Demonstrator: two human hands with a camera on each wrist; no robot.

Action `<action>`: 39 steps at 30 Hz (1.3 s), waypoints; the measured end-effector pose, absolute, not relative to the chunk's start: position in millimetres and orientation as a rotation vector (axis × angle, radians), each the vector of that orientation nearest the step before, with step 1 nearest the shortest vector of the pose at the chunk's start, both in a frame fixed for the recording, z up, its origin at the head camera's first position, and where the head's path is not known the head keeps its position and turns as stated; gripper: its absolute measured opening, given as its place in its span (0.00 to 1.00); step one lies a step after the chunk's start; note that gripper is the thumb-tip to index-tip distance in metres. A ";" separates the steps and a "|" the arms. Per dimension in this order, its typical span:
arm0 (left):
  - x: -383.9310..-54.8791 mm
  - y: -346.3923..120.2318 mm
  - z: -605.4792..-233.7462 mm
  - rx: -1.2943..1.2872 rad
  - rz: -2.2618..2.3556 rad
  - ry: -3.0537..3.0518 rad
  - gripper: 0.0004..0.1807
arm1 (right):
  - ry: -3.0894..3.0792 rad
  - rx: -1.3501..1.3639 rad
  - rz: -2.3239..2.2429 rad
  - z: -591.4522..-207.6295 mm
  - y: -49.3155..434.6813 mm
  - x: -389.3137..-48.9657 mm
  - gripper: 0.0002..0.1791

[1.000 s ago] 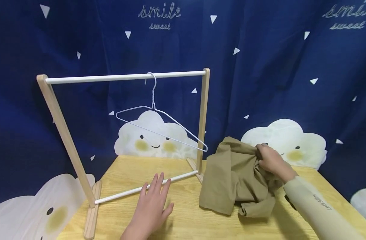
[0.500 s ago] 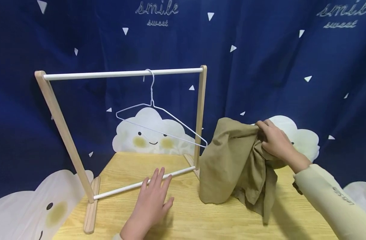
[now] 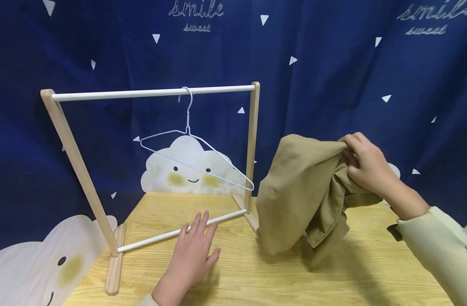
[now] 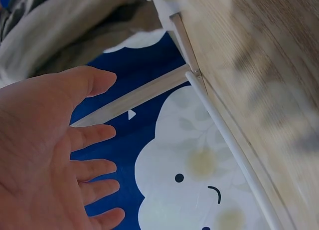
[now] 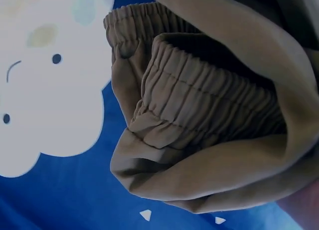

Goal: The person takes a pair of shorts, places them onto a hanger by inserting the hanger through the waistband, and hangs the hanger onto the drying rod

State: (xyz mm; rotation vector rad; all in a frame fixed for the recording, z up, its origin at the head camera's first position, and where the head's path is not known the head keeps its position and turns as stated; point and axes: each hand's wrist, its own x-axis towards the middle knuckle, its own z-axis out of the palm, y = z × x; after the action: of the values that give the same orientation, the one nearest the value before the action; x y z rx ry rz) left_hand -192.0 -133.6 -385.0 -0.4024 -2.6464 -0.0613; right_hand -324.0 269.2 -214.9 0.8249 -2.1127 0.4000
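My right hand point(image 3: 371, 168) pinches a bunched edge of khaki pants point(image 3: 306, 191), which hang in folds above the table's right half. Gathered elastic bands point(image 5: 199, 95) on the pants show in the right wrist view, where only a bit of the hand appears at the lower right. My left hand point(image 3: 193, 257) holds nothing, its fingers spread, just in front of the rack's lower white bar point(image 3: 153, 241); whether they touch, I cannot tell. In the left wrist view its palm and fingers are relaxed. A white wire hanger point(image 3: 188, 119) hangs bare from the rack's top bar point(image 3: 122, 94).
The small rack has wooden posts point(image 3: 252, 140) and feet standing on the wood-grain table point(image 3: 237, 276). Behind it hangs a dark blue curtain point(image 3: 314, 97) with white triangles and smiling clouds. The pants hang just right of the rack's right post.
My right hand has lifted the pants off the table, upward and to the right, and they now hang more loosely. The left hand has kept its place; the view has shifted slightly.
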 end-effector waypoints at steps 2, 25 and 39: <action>-191.7 -134.5 -384.6 -0.399 -0.060 -2.646 0.31 | -2.084 0.834 0.410 -210.4 268.5 -315.3 0.18; -183.2 -150.6 -377.8 -0.351 -0.069 -2.576 0.31 | -1.889 1.042 0.686 -228.2 199.5 -239.4 0.19; -174.6 -158.7 -385.9 -0.287 -0.119 -2.624 0.29 | -2.121 1.312 0.666 -330.7 172.5 -259.7 0.16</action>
State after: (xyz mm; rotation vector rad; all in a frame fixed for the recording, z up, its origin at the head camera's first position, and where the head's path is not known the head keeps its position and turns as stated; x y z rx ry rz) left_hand -174.6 -158.7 -385.9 -0.2875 -2.6240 -0.1185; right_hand -259.7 172.5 -330.7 1.3124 -2.1212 0.6658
